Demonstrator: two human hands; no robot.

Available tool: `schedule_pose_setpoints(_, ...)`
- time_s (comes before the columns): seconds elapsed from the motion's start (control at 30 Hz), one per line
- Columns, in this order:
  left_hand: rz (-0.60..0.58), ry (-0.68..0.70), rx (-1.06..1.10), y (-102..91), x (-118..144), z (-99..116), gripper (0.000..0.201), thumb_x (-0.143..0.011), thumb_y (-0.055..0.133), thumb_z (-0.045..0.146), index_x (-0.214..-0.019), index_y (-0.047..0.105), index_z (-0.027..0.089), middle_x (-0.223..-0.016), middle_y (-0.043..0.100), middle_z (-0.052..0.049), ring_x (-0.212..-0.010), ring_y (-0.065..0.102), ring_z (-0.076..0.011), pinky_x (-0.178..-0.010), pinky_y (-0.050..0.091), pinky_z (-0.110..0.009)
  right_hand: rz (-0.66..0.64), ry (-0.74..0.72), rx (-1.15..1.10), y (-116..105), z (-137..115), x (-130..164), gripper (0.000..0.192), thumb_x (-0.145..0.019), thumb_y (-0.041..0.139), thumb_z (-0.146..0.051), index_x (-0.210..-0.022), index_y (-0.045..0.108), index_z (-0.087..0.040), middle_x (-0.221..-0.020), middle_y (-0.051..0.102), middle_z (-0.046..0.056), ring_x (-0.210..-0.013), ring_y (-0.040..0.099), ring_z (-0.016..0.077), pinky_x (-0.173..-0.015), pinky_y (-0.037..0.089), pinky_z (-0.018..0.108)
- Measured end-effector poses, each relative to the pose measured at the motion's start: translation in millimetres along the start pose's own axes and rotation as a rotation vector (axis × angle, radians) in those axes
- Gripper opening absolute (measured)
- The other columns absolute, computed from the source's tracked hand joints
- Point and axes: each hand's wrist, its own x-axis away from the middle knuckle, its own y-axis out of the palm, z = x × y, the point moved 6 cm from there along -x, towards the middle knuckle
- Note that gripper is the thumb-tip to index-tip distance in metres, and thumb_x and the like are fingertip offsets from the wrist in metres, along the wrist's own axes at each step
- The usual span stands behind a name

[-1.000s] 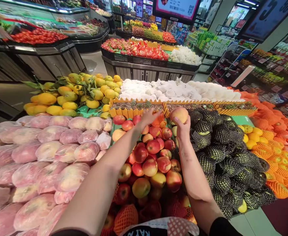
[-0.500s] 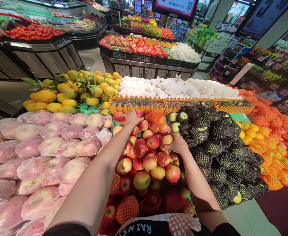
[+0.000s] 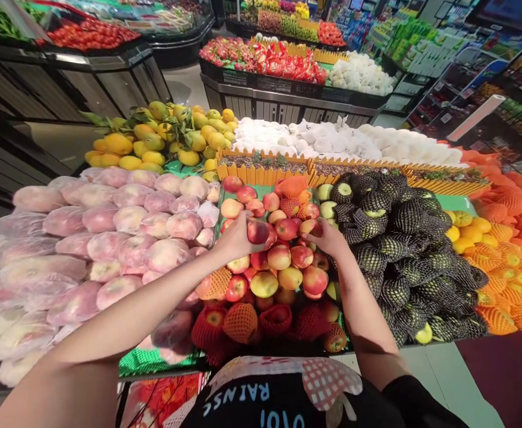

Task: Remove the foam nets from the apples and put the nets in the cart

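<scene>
Red and yellow apples (image 3: 279, 257) lie heaped in the middle section of the stand. At the left side of this heap, my left hand (image 3: 236, 241) is closed around a dark red apple (image 3: 257, 230). Across from it, my right hand (image 3: 331, 239) grips a yellowish-red apple (image 3: 311, 227) at the heap's right edge. Several apples lie between the two hands. Closer to my body, some apples sit in red and orange foam nets (image 3: 240, 323).
Wrapped pink fruit (image 3: 129, 217) fills the left side. Dark-netted green fruit (image 3: 395, 255) is piled at right, beside orange-netted fruit (image 3: 506, 276). An orange picket-style planter (image 3: 265, 172) borders the back, with mangoes (image 3: 145, 142) and white-netted fruit (image 3: 314, 139) beyond.
My left hand has come back from the rear of the heap and now holds a dark red apple. My right hand keeps its apple. The view has tilted down.
</scene>
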Motion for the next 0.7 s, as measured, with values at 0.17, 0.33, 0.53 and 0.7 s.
schedule_pose_setpoints(0.17, -0.227, -0.007, -0.184, 19.1, 38.9, -7.1, 0.072, -0.065, 0.070, 0.056, -0.122, 0.044, 0.021, -0.116, 0.068, -0.014, -0.103, 0.068, -0.0363, -0.080, 0.052, -0.041, 0.005, -0.292, 0.098, -24.1, -58.4, 65.9, 0.065, -0.080, 0.071, -0.041, -0.137, 0.048, -0.019, -0.130, 0.063, 0.016, -0.109, 0.065, 0.0317, -0.085, 0.051, 0.039)
schedule_pose_setpoints(0.33, -0.252, 0.085, -0.322, 34.7, 43.0, 2.8, 0.074, -0.068, 0.068, 0.065, -0.125, 0.050, 0.021, -0.121, 0.068, -0.017, -0.114, 0.062, -0.0366, -0.095, 0.047, -0.043, -0.493, -0.716, 0.339, 50.3, -93.1, 148.2, 0.058, -0.070, 0.076, -0.014, -0.125, 0.060, -0.020, -0.117, 0.069, 0.013, -0.101, 0.067, 0.0307, -0.079, 0.053, 0.038)
schedule_pose_setpoints(0.53, -0.232, 0.153, -0.380, 35.7, 61.5, 1.3, 0.105, -0.074, 0.064, 0.064, -0.154, 0.020, 0.011, -0.147, 0.046, -0.025, -0.134, 0.044, -0.0393, -0.111, 0.035, -0.045, -0.399, -0.944, 0.451, 139.1, -80.5, 173.7, 0.031, -0.091, 0.052, -0.012, -0.118, 0.063, -0.023, -0.123, 0.066, 0.009, -0.097, 0.067, 0.0254, -0.079, 0.056, 0.038)
schedule_pose_setpoints(0.7, -0.359, 0.012, -0.511, 16.4, 81.1, -27.8, 0.105, -0.069, 0.073, 0.054, -0.153, 0.026, 0.012, -0.153, 0.038, -0.026, -0.138, 0.038, -0.0438, -0.112, 0.032, -0.050, -0.298, -1.016, 0.421, 150.3, -69.1, 177.2, 0.024, -0.084, 0.064, -0.014, -0.107, 0.064, -0.019, -0.127, 0.061, 0.013, -0.104, 0.063, 0.0279, -0.077, 0.056, 0.036)
